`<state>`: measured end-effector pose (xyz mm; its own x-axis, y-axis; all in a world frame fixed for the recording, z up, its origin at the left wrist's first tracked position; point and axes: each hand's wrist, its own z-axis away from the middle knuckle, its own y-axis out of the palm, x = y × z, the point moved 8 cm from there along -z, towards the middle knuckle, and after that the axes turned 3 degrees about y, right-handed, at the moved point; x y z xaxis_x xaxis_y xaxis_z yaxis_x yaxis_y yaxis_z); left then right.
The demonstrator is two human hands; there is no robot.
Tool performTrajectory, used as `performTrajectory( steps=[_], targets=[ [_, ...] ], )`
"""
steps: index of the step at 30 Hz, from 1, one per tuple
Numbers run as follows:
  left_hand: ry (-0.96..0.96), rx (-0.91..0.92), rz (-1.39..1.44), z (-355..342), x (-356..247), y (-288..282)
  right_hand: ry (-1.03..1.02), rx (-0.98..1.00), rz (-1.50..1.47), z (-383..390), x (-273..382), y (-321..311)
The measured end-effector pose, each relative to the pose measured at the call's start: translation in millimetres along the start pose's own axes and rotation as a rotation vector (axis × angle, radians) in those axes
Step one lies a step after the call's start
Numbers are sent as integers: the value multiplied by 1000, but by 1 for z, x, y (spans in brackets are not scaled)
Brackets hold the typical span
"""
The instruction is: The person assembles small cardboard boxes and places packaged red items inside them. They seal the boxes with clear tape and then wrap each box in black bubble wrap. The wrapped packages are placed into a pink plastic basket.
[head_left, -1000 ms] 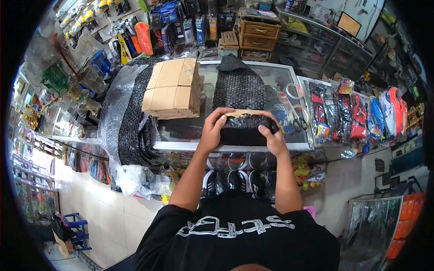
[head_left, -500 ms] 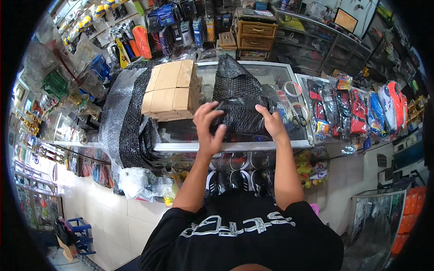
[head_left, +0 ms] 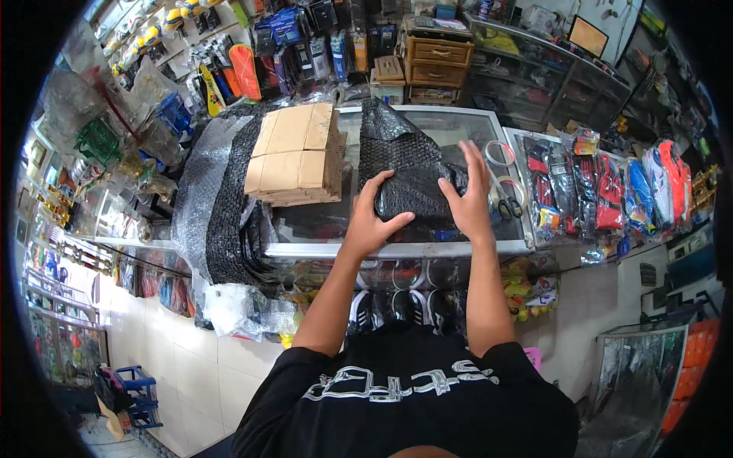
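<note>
A parcel wrapped in black bubble wrap [head_left: 418, 197] lies on the glass counter [head_left: 397, 248] in front of me. My left hand [head_left: 372, 216] presses its left side, fingers spread over the wrap. My right hand [head_left: 467, 197] lies flat against its right side with the fingers pointing up. A loose length of the black bubble wrap [head_left: 393, 137] stretches away from the parcel across the counter top.
A stack of flat brown cardboard [head_left: 296, 155] sits left of the parcel. Rolls of black and clear bubble wrap [head_left: 221, 206] hang over the counter's left end. Scissors [head_left: 505, 204] and tape rings [head_left: 500, 153] lie to the right. Packaged goods [head_left: 611, 191] fill the right shelf.
The parcel has been rolled away from me across the counter, taking up more of the black wrap. Both hands moved from gripping its near edge to pressing its sides, fingers open.
</note>
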<state>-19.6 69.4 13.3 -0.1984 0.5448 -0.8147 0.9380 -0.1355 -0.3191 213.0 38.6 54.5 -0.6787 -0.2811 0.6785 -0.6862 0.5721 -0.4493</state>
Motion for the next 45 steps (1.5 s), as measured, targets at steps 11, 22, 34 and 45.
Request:
performTrajectory(
  steps=[11,22,34,45],
  targets=[
    [17,-13,-35,0,-2,3,-123,346,-24,30,24,15],
    [-325,108,-106,21,-36,-12,83,543,-75,36,39,2],
    [-64,-69,-131,-37,-3,-9,285,565,137,-20,-5,39],
    [39,142,-35,6,-23,-9,-146,277,-17,55,40,5]
  ],
)
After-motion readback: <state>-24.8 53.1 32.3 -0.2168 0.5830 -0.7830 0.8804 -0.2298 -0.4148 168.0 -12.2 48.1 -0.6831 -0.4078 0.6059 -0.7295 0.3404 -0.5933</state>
